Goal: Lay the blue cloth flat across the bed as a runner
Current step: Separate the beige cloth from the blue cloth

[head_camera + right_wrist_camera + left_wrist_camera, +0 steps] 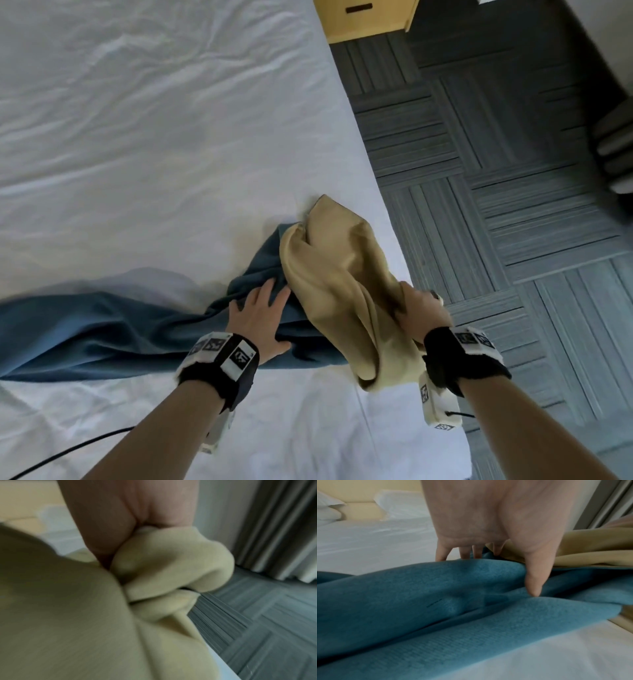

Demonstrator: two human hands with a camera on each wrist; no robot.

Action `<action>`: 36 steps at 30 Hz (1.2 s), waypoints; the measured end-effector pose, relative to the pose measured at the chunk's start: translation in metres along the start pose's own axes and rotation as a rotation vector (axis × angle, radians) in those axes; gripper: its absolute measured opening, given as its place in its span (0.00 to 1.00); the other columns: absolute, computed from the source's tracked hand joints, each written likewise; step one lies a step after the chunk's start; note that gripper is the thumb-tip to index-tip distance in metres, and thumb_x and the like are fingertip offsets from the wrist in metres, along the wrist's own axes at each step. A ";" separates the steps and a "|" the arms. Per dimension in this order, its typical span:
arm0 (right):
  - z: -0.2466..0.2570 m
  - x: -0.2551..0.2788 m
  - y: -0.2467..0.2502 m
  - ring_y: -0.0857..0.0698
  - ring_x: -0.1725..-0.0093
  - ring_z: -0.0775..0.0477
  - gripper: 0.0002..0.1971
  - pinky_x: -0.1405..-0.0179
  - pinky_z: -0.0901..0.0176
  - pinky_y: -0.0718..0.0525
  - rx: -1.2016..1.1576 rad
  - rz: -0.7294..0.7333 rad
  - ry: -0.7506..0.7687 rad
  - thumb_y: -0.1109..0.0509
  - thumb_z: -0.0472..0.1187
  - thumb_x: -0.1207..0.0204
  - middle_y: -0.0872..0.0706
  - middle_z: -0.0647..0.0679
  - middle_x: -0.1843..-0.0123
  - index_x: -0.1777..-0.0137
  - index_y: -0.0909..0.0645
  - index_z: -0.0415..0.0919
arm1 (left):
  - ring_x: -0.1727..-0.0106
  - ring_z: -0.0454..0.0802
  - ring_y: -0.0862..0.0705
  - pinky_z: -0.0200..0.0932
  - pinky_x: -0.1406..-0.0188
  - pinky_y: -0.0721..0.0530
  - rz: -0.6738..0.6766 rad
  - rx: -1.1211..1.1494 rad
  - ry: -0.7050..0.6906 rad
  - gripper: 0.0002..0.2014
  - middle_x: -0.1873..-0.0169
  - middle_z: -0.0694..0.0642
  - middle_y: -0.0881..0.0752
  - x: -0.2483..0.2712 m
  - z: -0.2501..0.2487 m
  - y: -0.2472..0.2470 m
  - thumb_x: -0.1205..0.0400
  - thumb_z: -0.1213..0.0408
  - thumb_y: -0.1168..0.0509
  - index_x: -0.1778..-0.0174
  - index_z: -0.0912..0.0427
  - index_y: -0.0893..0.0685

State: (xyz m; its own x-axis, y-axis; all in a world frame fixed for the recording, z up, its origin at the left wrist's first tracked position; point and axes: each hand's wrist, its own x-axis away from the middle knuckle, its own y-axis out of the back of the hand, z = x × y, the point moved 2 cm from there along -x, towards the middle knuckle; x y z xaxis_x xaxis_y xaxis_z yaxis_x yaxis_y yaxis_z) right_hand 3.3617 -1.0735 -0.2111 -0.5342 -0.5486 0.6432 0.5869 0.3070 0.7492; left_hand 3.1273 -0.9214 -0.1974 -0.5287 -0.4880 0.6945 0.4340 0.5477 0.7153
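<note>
White-sheeted bed (pixel 144 144), wide and wrinkled, beside grey patterned carpet (pixel 513 178). Blue cloth (pixel 85 335), bunched in a long rumpled band across the near part of the bed, tan reverse side (pixel 342 274) turned up at the bed's right edge. Left hand (pixel 260 318) spread, fingers straight, pressing the blue folds. Right hand (pixel 419 308) clenched around a gathered fistful of the tan side.

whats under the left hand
The left hand presses on the bunched blue cloth, which lies on the white sheet. The sheet directly beneath is covered.
</note>
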 end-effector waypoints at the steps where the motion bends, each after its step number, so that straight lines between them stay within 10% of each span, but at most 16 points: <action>1: -0.006 0.001 0.005 0.17 0.45 0.31 0.18 0.50 0.43 0.18 -0.060 -0.062 -0.004 0.34 0.42 0.24 0.15 0.33 0.45 0.35 0.29 0.41 | 0.17 0.57 0.47 0.68 0.24 0.37 -0.003 -0.012 0.006 0.48 0.17 0.51 0.56 0.000 0.002 -0.001 0.27 0.44 0.32 0.19 0.44 0.58; 6: -0.080 -0.004 0.058 0.18 0.45 0.23 0.13 0.49 0.39 0.21 -0.418 -0.450 -0.340 0.37 0.34 0.24 0.17 0.22 0.46 0.41 0.27 0.30 | 0.19 0.56 0.42 0.65 0.25 0.33 -0.022 -0.057 0.053 0.45 0.17 0.50 0.53 0.000 0.016 -0.001 0.24 0.52 0.32 0.19 0.43 0.57; 10: -0.119 -0.007 0.063 0.29 0.29 0.25 0.27 0.30 0.35 0.28 -0.522 -0.255 -0.606 0.37 0.36 0.24 0.30 0.25 0.28 0.27 0.39 0.27 | 0.20 0.57 0.39 0.64 0.26 0.32 -0.053 -0.034 0.067 0.39 0.18 0.50 0.49 -0.002 0.018 0.002 0.22 0.53 0.36 0.20 0.42 0.52; 15: -0.051 0.017 0.045 0.28 0.28 0.32 0.35 0.32 0.40 0.28 -0.294 -0.276 -0.135 0.29 0.47 0.26 0.27 0.32 0.27 0.23 0.38 0.36 | 0.20 0.57 0.38 0.63 0.26 0.32 -0.074 -0.026 0.078 0.35 0.19 0.52 0.47 0.002 0.007 0.001 0.21 0.53 0.38 0.20 0.45 0.47; 18: 0.011 0.039 0.000 0.26 0.29 0.39 0.39 0.31 0.41 0.27 -0.236 0.015 0.156 0.26 0.61 0.35 0.22 0.42 0.32 0.27 0.32 0.42 | 0.20 0.56 0.39 0.63 0.26 0.33 -0.068 -0.030 0.077 0.34 0.18 0.52 0.47 0.007 0.006 0.000 0.21 0.53 0.38 0.21 0.45 0.46; 20: 0.033 0.049 -0.030 0.32 0.26 0.42 0.44 0.28 0.37 0.32 0.026 0.089 0.175 0.26 0.64 0.39 0.27 0.48 0.30 0.27 0.36 0.45 | 0.19 0.55 0.42 0.65 0.25 0.35 -0.062 -0.035 0.095 0.35 0.18 0.52 0.48 0.010 0.008 -0.001 0.21 0.54 0.37 0.21 0.44 0.46; 24: 0.030 0.046 -0.032 0.20 0.39 0.39 0.17 0.44 0.44 0.20 0.189 -0.191 0.150 0.31 0.37 0.29 0.19 0.42 0.42 0.40 0.22 0.40 | 0.20 0.55 0.42 0.68 0.25 0.36 -0.045 -0.063 0.113 0.38 0.20 0.52 0.44 0.013 0.015 -0.006 0.23 0.52 0.35 0.20 0.43 0.49; 31: 0.007 -0.001 0.045 0.14 0.46 0.40 0.10 0.51 0.51 0.19 0.298 0.089 0.208 0.34 0.35 0.29 0.12 0.45 0.47 0.49 0.20 0.46 | 0.27 0.53 0.28 0.61 0.28 0.32 -0.096 -0.091 0.119 0.29 0.29 0.50 0.28 0.014 0.026 0.001 0.19 0.58 0.39 0.23 0.44 0.43; 36: 0.029 -0.027 0.099 0.21 0.40 0.37 0.14 0.39 0.44 0.31 0.159 -0.416 0.119 0.38 0.30 0.28 0.15 0.42 0.42 0.48 0.18 0.47 | 0.37 0.55 0.20 0.54 0.40 0.24 -0.150 -0.009 0.108 0.17 0.38 0.53 0.23 0.014 0.037 0.019 0.18 0.66 0.42 0.34 0.52 0.32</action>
State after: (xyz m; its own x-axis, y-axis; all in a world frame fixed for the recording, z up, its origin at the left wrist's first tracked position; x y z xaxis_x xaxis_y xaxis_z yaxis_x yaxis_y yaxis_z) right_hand 3.4169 -1.0056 -0.1496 -0.6252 -0.7333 0.2672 0.2317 0.1526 0.9608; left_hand 3.1011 -0.8922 -0.1769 -0.5069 -0.6340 0.5840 0.3631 0.4573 0.8118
